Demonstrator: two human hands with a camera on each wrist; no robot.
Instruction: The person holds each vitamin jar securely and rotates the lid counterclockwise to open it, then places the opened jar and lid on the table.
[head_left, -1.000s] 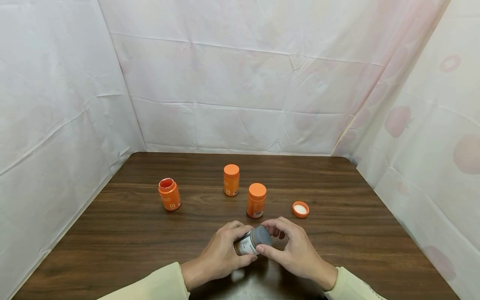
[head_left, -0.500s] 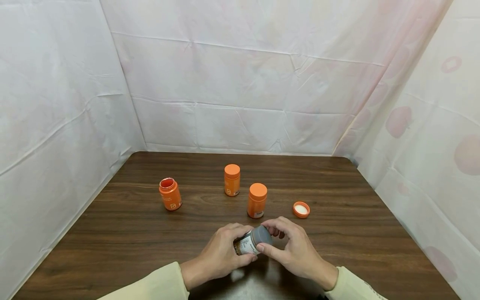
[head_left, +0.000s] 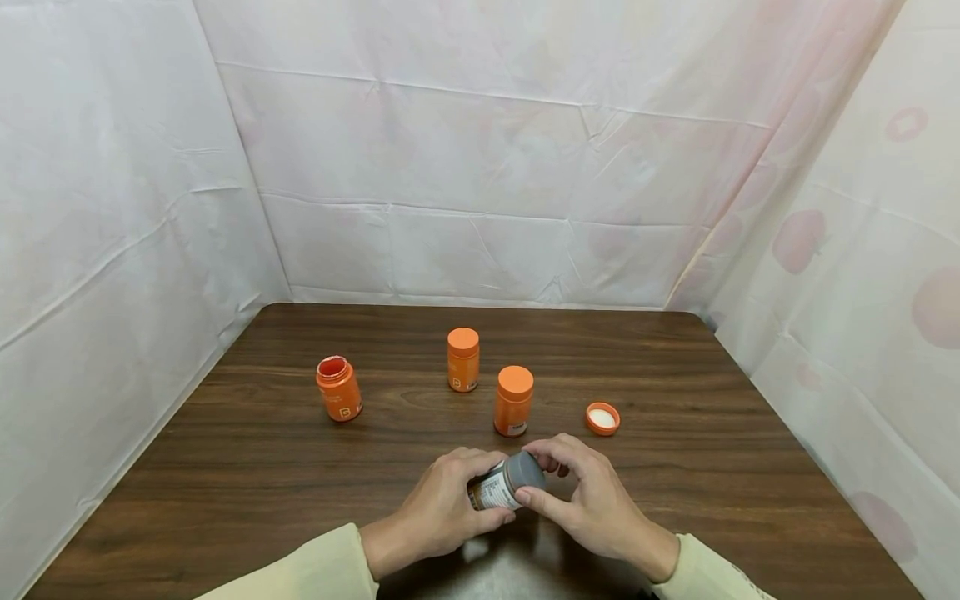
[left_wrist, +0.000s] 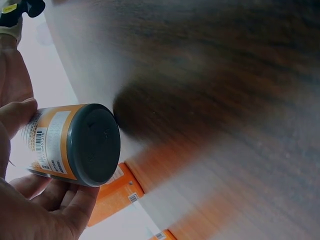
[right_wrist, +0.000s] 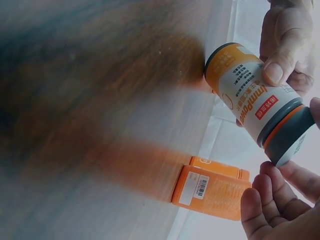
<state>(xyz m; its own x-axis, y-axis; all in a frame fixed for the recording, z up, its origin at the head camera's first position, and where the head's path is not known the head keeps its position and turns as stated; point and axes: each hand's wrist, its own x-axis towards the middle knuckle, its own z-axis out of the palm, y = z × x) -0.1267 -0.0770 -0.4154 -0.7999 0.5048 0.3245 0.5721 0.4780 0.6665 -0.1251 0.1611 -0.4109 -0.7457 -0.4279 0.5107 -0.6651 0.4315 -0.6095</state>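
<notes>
Bottle (head_left: 492, 491): left hand (head_left: 444, 510), fingers grasping
Gray cap (head_left: 527, 472): right hand (head_left: 594, 505), fingers pinching
Uncapped jar (head_left: 341, 395): bottle's ten o'clock

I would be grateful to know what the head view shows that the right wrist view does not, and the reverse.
Only the head view shows the upturned, white-lined orange plastic lid and the open mouth of the uncapped orange plastic bottle.

Only the right wrist view shows the red label patch on the cylindrical orange-and-white jar.

Both show the left hand gripping that jar, the right hand touching its round grey lid, and two other orange cylindrical bottles.
</notes>
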